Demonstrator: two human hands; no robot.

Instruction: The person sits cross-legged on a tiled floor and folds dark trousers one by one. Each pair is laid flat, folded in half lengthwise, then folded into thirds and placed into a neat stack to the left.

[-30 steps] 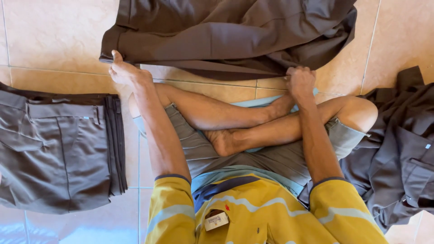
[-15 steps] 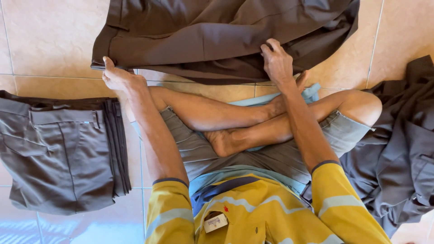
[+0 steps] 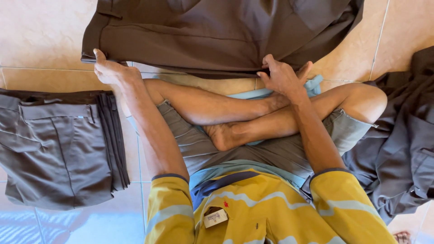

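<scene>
Gripping the dark trousers point(image 3: 217, 36) — long axis left-right — left hand point(image 3: 113, 70) pinches waistband, right hand point(image 3: 282, 77) pinches hem.

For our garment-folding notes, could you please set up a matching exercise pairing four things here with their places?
1. left hand
2. right hand
3. folded grey trousers
4. crumpled dark garments

A. heaped on the floor at the person's right
B. stacked on the tiles at the person's left
C. on the spread brown trousers' near edge, at the middle
D. at the spread brown trousers' waistband corner

Pairs: 1-D, 2-C, 3-B, 4-A
</scene>
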